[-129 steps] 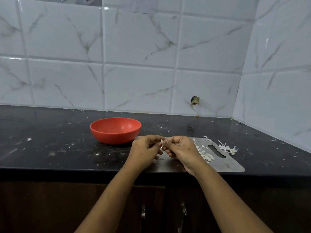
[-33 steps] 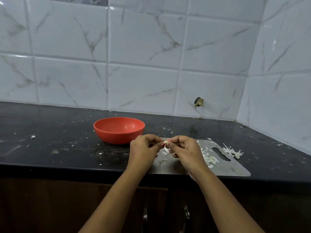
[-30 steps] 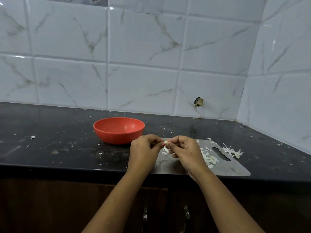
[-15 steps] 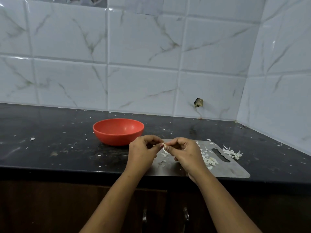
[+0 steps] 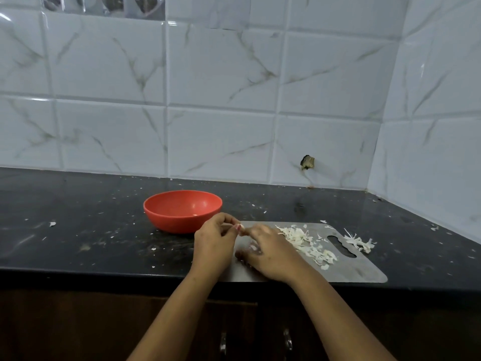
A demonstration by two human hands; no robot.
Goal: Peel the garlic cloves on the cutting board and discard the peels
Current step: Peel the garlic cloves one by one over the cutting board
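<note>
Red bowl (image 5: 182, 210) sits just left of your hands. Your left hand (image 5: 214, 246) pinches the garlic clove (image 5: 241, 226) over the cutting board (image 5: 361, 269). Your right hand (image 5: 268, 252) has let go and dropped to the board. It is blurred, so I cannot tell its grip. I think some skin just came off. Peels (image 5: 304, 242) still wait on the board. No words to read.

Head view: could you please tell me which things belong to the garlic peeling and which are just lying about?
Job: garlic clove in left hand, right hand, cutting board, peel pile, stray peels, red bowl.
Lying about: tile hole, cabinet handles.
</note>
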